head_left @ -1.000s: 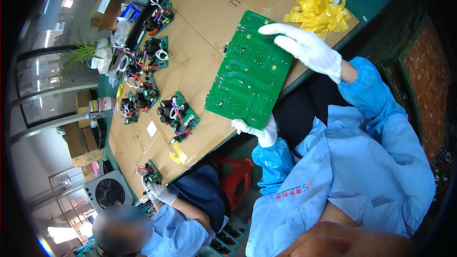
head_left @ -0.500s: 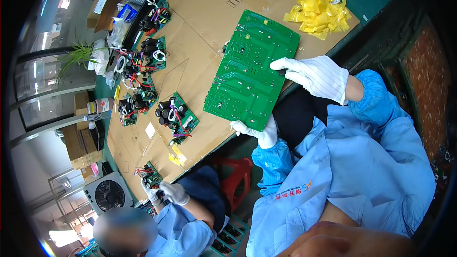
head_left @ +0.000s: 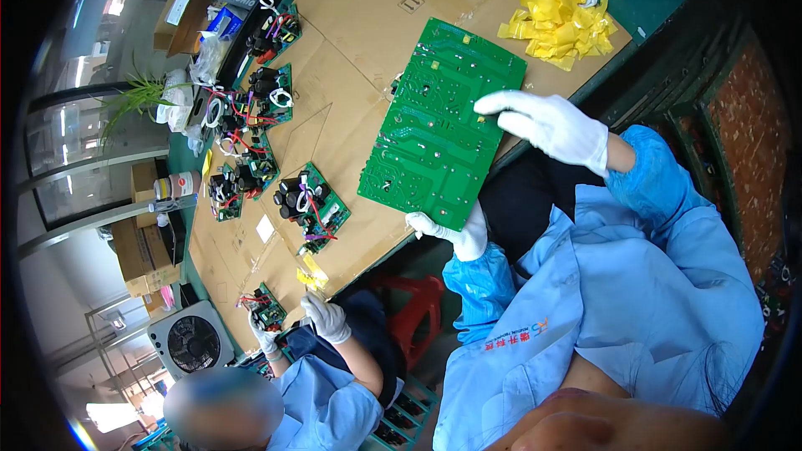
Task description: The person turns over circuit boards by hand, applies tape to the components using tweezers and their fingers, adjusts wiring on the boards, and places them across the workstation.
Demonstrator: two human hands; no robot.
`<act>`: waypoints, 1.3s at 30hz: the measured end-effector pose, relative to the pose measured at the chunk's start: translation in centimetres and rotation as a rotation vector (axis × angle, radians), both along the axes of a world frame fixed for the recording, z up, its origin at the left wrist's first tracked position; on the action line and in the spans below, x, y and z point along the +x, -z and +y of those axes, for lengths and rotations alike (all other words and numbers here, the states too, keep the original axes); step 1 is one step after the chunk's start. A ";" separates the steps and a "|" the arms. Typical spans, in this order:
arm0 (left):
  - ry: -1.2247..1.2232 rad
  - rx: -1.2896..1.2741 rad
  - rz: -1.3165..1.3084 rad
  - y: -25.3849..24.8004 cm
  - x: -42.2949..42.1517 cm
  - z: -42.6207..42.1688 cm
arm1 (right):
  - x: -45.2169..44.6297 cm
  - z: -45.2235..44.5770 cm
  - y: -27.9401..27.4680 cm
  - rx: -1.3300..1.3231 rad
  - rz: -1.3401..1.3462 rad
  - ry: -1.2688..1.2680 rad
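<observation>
A large green circuit board [head_left: 443,129] is tilted above the table's front edge, its solder side facing me. My left hand [head_left: 455,232], in a white glove, grips the board's lower edge, with part of the fingers hidden behind it. Over the board's right edge, my gloved right hand [head_left: 547,127] has its fingers stretched out and a gap between them. Its fingertips lie at or just above the board; contact is unclear. Small yellow tape patches [head_left: 467,38] dot the board, one of them just under the right fingertips.
Crumpled yellow tape pieces [head_left: 564,17] lie at the table's [head_left: 368,42] upper right. Several component-filled boards [head_left: 311,205] stand along the left. At lower left a co-worker's gloved hands [head_left: 326,317] are near another board [head_left: 263,307]. A red stool [head_left: 418,317] and a fan [head_left: 192,342] stand nearby.
My right hand has shifted slightly and its fingers have straightened, exposing a yellow patch. The board and my left hand barely moved. One co-worker's hand has risen away from their board.
</observation>
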State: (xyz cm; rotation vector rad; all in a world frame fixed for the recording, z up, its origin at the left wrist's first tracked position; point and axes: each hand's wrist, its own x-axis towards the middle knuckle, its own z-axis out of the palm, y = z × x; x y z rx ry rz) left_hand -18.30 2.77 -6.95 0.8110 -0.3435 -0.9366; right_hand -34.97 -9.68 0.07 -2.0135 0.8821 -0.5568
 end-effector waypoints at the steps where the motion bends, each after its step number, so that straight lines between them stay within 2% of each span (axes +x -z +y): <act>1: 0.001 -0.004 -0.002 0.1 0.1 0.0 | 0.1 -0.7 0.2 0.055 -0.219 0.004; 2: 0.000 -0.007 -0.003 0.2 0.1 0.0 | -0.4 -1.5 0.0 0.158 -0.313 0.016; 3: -0.001 -0.010 -0.003 0.2 0.0 0.0 | -0.4 -2.5 -0.8 0.122 -0.237 0.062; 5: -0.013 -0.020 -0.024 0.0 -0.2 -0.1 | 0.6 -3.2 -1.4 -0.055 -0.226 0.087; 6: -0.008 -0.026 -0.030 0.0 -0.1 -0.2 | 1.2 -3.7 -1.7 -0.062 -0.232 0.091; 8: -0.028 0.007 0.025 0.3 0.0 0.0 | 1.9 -4.6 -2.0 -0.241 0.091 0.046; 9: -0.026 0.004 0.021 0.5 0.1 0.1 | 2.0 -4.8 -1.8 -0.243 0.088 0.049; 11: -0.024 0.000 0.028 1.0 0.1 0.2 | 2.0 -5.1 -1.1 -0.453 0.026 -0.005; 15: 0.019 -0.041 0.054 0.7 0.2 0.1 | 0.6 -2.5 -1.6 -0.258 -0.020 -0.058; 17: 0.012 -0.036 0.030 0.2 0.0 0.1 | -0.1 -0.8 -1.5 -0.179 0.078 -0.047; 19: -0.010 -0.027 0.011 0.8 0.2 0.1 | -0.5 0.1 -0.9 -0.193 0.102 -0.041; 21: -0.029 -0.019 -0.011 1.4 0.3 0.2 | -0.6 0.6 -0.3 -0.285 0.295 -0.089; 23: -0.011 -0.042 0.003 1.7 0.4 0.4 | -0.5 1.1 0.0 -0.357 0.285 -0.088; 26: 0.013 -0.046 0.034 1.9 0.5 0.5 | -0.4 1.6 -0.6 -0.254 0.326 -0.049; 29: 0.023 -0.058 0.051 2.8 0.7 0.7 | -0.3 1.7 -0.7 -0.353 0.271 -0.060; 32: 0.002 -0.054 0.058 3.0 0.7 0.7 | 0.0 2.1 0.3 -0.305 0.347 -0.028; 34: -0.019 -0.052 0.050 3.3 0.7 0.6 | 0.3 2.4 0.3 -0.143 0.115 0.102; 35: -0.042 -0.048 0.044 3.1 0.7 0.5 | 0.3 2.0 1.0 -0.144 0.115 0.102; 37: -0.033 -0.050 0.032 2.6 0.6 0.4 | 0.1 0.7 2.4 -0.023 -0.265 0.042; 38: -0.024 -0.053 0.020 2.2 0.5 0.3 | 0.0 0.5 1.0 0.209 -0.280 0.063; 39: -0.026 -0.054 0.019 1.9 0.5 0.2 | -0.2 0.1 -0.9 0.316 -0.244 0.128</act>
